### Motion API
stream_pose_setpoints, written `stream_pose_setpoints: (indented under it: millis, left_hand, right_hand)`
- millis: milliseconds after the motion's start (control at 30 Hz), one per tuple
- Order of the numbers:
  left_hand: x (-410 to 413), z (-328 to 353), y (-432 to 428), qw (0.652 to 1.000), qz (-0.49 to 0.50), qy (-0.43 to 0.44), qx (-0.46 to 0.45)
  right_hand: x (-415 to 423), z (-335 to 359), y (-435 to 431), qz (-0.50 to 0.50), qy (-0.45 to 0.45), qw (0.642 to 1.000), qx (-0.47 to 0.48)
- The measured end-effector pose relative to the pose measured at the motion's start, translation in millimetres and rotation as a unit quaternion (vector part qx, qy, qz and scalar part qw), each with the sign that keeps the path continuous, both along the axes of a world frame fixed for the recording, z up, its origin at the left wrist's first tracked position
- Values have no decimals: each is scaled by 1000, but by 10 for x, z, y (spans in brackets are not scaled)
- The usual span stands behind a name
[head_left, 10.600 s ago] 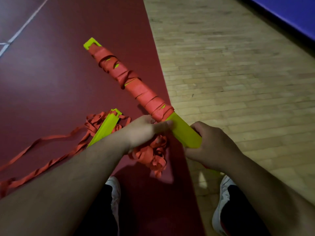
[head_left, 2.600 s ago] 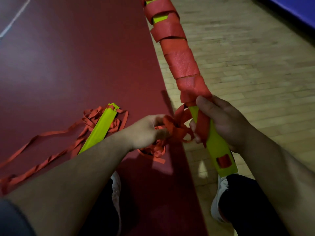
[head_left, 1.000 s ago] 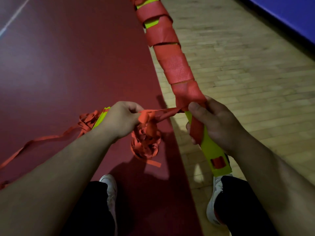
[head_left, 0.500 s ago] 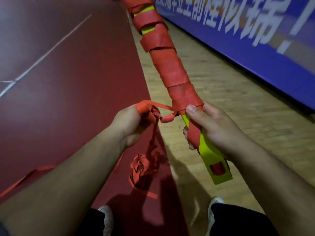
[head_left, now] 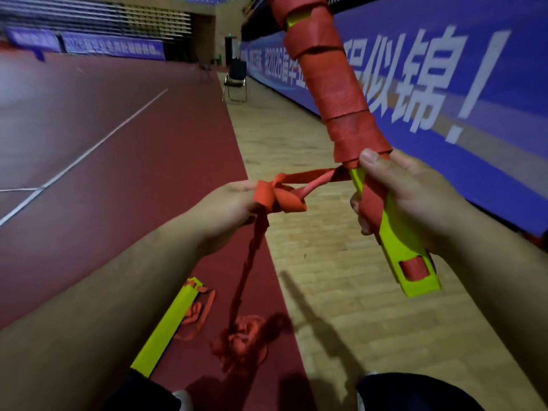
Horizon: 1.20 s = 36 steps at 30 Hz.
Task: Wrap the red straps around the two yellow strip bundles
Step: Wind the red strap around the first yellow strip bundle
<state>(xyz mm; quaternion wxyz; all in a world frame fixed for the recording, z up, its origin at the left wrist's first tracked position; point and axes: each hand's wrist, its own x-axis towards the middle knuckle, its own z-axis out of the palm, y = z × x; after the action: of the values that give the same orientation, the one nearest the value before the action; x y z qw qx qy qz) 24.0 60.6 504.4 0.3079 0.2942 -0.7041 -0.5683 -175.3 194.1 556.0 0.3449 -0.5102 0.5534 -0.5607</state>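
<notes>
The right hand [head_left: 415,200] grips the raised, strap-wound yellow bundle [head_left: 397,241]. The left hand [head_left: 228,206] pinches the red strap [head_left: 284,194] beside it. The second bundle [head_left: 169,324] lies on the floor [head_left: 118,179].

A dim sports hall. Dark red court flooring [head_left: 103,137] with white lines [head_left: 89,149] fills the left; a strip of pale wooden floor [head_left: 296,161] runs beside it. A blue banner [head_left: 474,120] with white lettering lines the right wall. A folding chair [head_left: 235,81] stands far off, near empty bleachers [head_left: 98,22].
</notes>
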Motion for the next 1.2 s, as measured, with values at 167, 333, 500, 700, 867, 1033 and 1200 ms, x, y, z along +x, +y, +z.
stream_pose_setpoints:
  millis: [167,333,500,700,867,1033,1200]
  left_hand:
    - [50,184,165,999,22,48,-16]
    - [62,392,288,917,127,-158,-345]
    - [137,400,348,979,-18,-95,-178]
    - [126,-110,206,965,61,-174,-184]
    - [-68,-329,322,957,142,108,227]
    - [-50,-221,254,877,35,343,335]
    - [32,-95,277,899,-39,313,303]
  right_hand:
    - [15,75,179,-11,41,999,19]
    - [24,188,321,0,63,998,12]
    - [12,283,437,7,81,997,9]
    - [-25,371,503,-2,89,996,2]
    - [15,281,418,2,92,996,6]
    - [-84,145,368,-9,111,994,21]
    - [-125,80,330,-34,105,993,30]
